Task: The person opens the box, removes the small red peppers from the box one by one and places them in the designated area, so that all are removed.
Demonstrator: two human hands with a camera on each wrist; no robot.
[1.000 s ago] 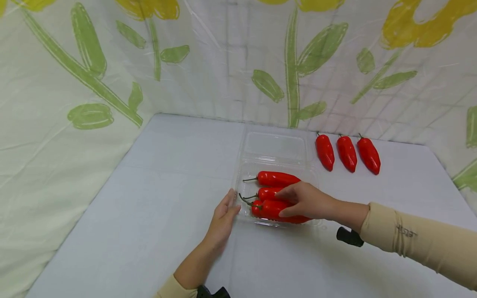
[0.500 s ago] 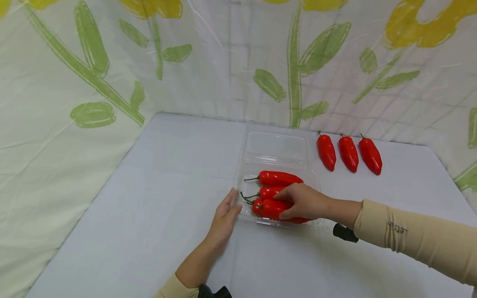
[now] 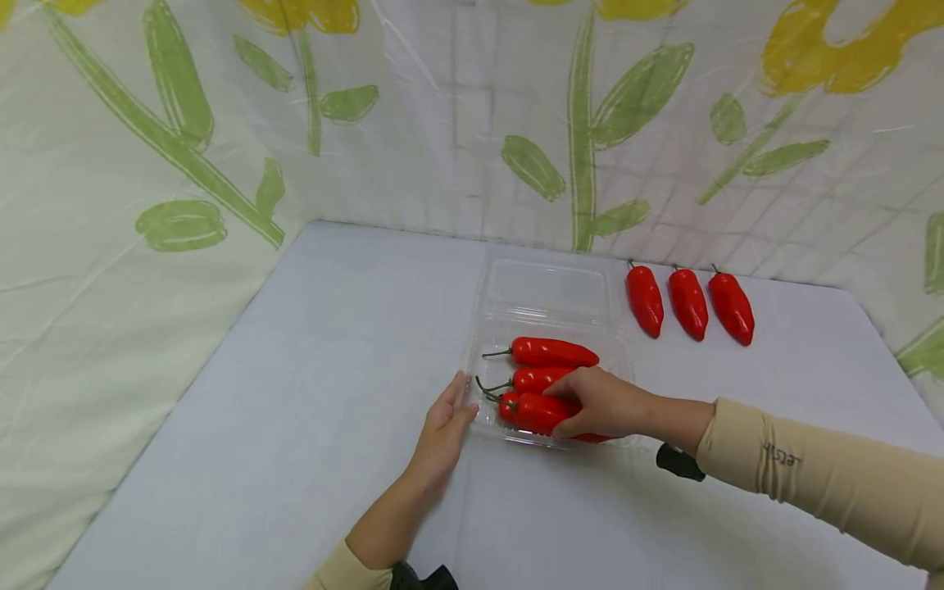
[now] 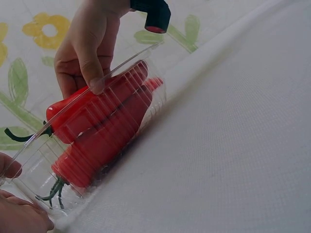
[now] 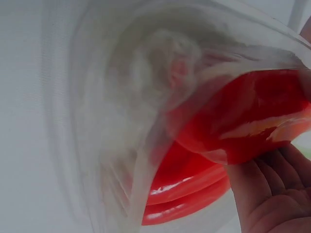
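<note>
A clear plastic clamshell box point(image 3: 505, 438) lies with its lid folded back. My left hand point(image 3: 437, 434) grips the box's left side; in the left wrist view its fingers stand on both sides of the wall. Inside the box, my right hand point(image 3: 608, 401) pinches a red chili pepper point(image 3: 537, 413) between thumb and fingers. Through the clear wall in the left wrist view, that pepper rests above another red pepper point(image 4: 92, 158). Behind it in the box lie a middle pepper point(image 3: 533, 378), partly hidden by my right hand, and a rear pepper point(image 3: 553, 352). Their green stems point left.
The box's clear lid point(image 3: 546, 283) lies flat toward the back. To its right, three more red peppers point(image 3: 687, 303) lie in a row near the white table's point(image 3: 324, 344) back edge. A flower-printed curtain point(image 3: 413, 156) hangs behind and to the left.
My right forearm has shifted slightly left, while its fingers stay on the same pepper. My left hand keeps its hold on the box.
</note>
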